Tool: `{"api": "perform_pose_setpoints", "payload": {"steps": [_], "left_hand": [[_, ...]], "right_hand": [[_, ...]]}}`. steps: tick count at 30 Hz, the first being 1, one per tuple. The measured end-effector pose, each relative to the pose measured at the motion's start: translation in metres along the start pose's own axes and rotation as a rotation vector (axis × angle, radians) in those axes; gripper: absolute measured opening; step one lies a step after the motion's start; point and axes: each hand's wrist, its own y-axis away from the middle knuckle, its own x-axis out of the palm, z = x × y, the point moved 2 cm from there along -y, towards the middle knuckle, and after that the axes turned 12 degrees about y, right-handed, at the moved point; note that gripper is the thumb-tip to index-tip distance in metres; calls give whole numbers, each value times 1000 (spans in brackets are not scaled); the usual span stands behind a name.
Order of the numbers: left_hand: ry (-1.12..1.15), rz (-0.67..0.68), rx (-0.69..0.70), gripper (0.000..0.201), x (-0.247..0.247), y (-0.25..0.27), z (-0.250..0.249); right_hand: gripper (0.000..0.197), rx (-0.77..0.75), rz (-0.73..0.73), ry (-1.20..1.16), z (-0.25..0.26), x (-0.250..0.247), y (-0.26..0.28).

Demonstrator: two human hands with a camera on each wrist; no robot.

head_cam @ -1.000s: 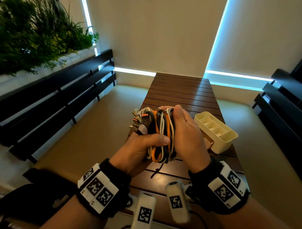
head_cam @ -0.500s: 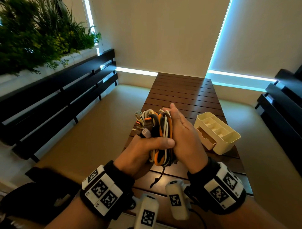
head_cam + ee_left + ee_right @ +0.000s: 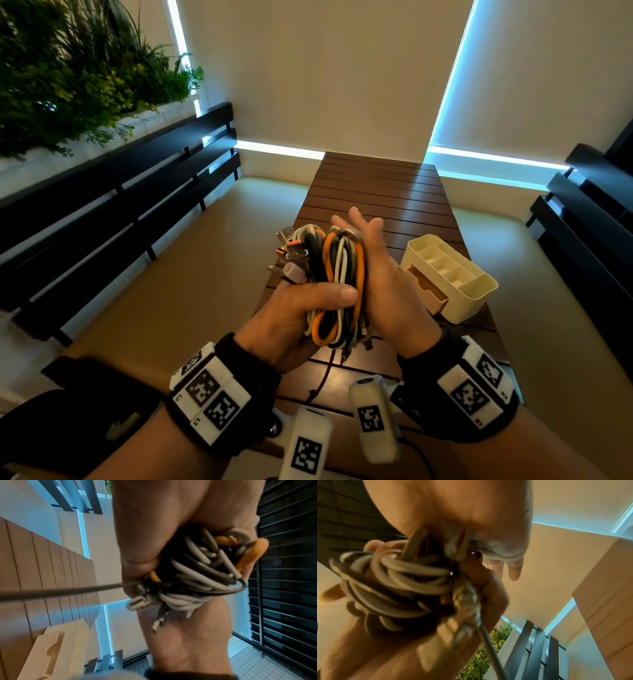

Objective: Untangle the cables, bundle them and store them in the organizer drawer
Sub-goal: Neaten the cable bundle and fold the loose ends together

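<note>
Slatted brown wood runs under me, the table (image 3: 376,192) stretching away from my wrists. Nearest, my left hand (image 3: 294,318) clamps the cable bundle (image 3: 337,274) above the tabletop, thumb curled across glossy orange, white and black loops; metal plug tips poke out top left. One thin dark cord (image 3: 322,377) dangles below. My right hand (image 3: 387,294) lies flat against the bundle's right side, fingers straight and blurred; wrist views are smeared. Beyond sits the cream plastic organizer (image 3: 479,291), its drawer (image 3: 426,287) pulled partly out, interior hidden.
</note>
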Motion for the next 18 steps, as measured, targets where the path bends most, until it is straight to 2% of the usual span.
{"api": "perform_pose_setpoints", "payload": {"steps": [3, 7, 10, 12, 14, 16, 18], "left_hand": [[-25, -28, 13, 40, -3, -2, -2], [6, -35, 6, 34, -5, -2, 1], [23, -68, 25, 38, -6, -2, 3], [45, -99, 29, 51, -8, -2, 3], [82, -124, 8, 58, -11, -1, 0], [125, -125, 11, 56, -14, 0, -4], [155, -105, 22, 59, -15, 0, -8]], "right_hand": [[81, -37, 63, -105, -3, 0, -1], [81, -25, 20, -64, -2, 1, -3], [80, -34, -37, -57, -6, 2, -3], [74, -86, -151, -43, -10, 0, -1], [60, -173, -279, -8, -12, -3, 3], [43, -261, -268, -34, -11, -4, 10], [35, -310, -168, -61, -8, 0, 15]]}}
